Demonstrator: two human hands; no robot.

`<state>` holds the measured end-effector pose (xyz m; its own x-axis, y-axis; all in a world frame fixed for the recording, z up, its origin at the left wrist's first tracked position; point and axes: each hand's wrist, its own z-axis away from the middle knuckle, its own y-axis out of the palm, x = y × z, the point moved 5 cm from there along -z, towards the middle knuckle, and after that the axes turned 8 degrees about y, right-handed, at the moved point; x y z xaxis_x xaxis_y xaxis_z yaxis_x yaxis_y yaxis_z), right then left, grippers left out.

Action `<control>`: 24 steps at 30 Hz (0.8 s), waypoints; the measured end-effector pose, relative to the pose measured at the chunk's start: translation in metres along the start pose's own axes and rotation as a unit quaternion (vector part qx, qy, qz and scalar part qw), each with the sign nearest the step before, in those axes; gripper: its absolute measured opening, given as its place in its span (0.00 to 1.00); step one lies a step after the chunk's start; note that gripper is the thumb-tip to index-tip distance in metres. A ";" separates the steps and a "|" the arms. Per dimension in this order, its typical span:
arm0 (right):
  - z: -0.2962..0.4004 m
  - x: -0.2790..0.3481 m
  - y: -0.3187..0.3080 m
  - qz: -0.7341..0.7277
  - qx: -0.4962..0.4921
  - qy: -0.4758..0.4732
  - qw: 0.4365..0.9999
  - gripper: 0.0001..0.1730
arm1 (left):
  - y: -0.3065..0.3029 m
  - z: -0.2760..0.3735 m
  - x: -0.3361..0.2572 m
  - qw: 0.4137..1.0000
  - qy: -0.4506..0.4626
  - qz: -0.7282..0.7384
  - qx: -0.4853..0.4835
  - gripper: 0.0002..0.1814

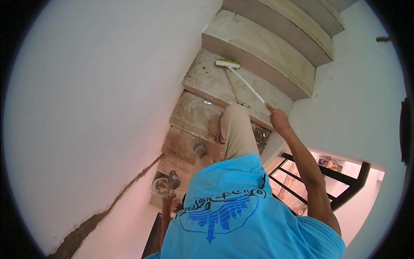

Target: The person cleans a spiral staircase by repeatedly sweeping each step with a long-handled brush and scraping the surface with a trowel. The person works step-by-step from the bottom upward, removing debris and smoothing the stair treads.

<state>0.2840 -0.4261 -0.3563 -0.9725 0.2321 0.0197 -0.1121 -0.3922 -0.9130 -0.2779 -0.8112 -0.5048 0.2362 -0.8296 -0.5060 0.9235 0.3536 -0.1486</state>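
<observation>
My right hand point(278, 120) grips the white handle point(247, 84) of a broom. The broom's head point(227, 63), pale with green bristles, rests on a dusty stair tread point(202, 73) near the riser above it. Dark dirt lies scattered at the left end of that tread. Down at the lower left, my left hand point(171, 201) is closed around the lower end of a dark, rounded tool point(173, 180), perhaps a trowel. Beside that tool stands a round container point(161, 186) with brownish contents.
More stone steps point(258, 48) rise toward the upper right. A white wall point(81, 81) with a long unplastered groove point(106, 212) borders the left. At the lower right is a black metal railing point(347, 191) in an opening. Dark debris point(261, 136) lies right of my knee.
</observation>
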 end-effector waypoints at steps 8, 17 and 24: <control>0.058 -0.043 0.052 -0.108 -0.005 -0.023 0.994 0.35 | -0.003 0.008 -0.050 0.996 0.028 -0.075 0.034 0.08; 0.037 -0.026 0.052 -0.089 0.004 -0.007 0.996 0.36 | -0.007 -0.020 -0.039 0.992 0.028 -0.083 0.092 0.08; 0.149 -0.060 0.106 -0.075 0.053 0.005 0.996 0.40 | -0.006 -0.029 -0.055 0.988 0.046 -0.145 0.032 0.09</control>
<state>0.2998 -0.6144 -0.3938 -0.9413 0.3038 0.1474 -0.2770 -0.4449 -0.8517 -0.3055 -0.7546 -0.5008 -0.0666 -0.8485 -0.5250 0.9662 0.0766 -0.2463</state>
